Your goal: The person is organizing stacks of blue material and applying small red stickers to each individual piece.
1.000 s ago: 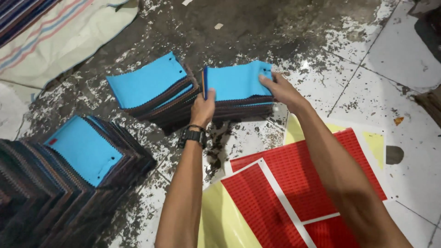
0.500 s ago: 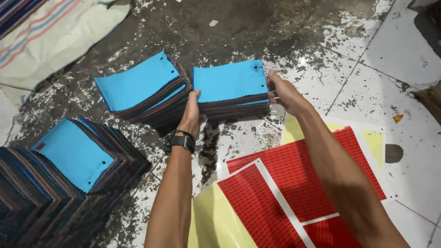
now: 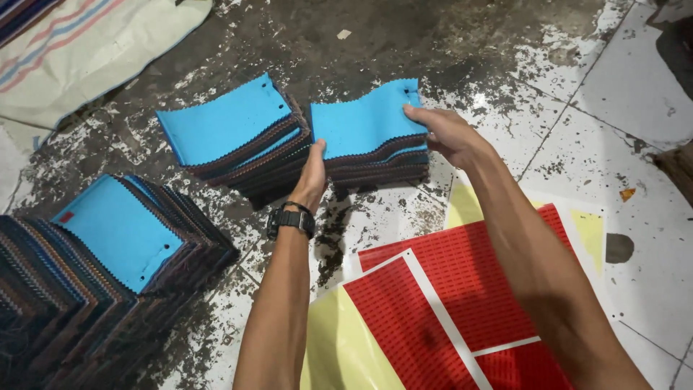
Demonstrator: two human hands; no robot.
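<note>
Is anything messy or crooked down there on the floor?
Yes. The floor is badly worn, dark with white patches flaking. The big fabric pile at the left has slumped sideways into a fan. The stack between the left hand and right hand bows upward.

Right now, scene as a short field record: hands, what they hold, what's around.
left hand: grip on the left edge of the fabric swatch stack, wrist wears a black watch
right hand: grip on the stack's right edge
stack top: blue swatch, bowed upward
beside it: second blue-topped stack, touching on the left
lower left: fanned swatch stacks
floor near arms: red sheets
</note>
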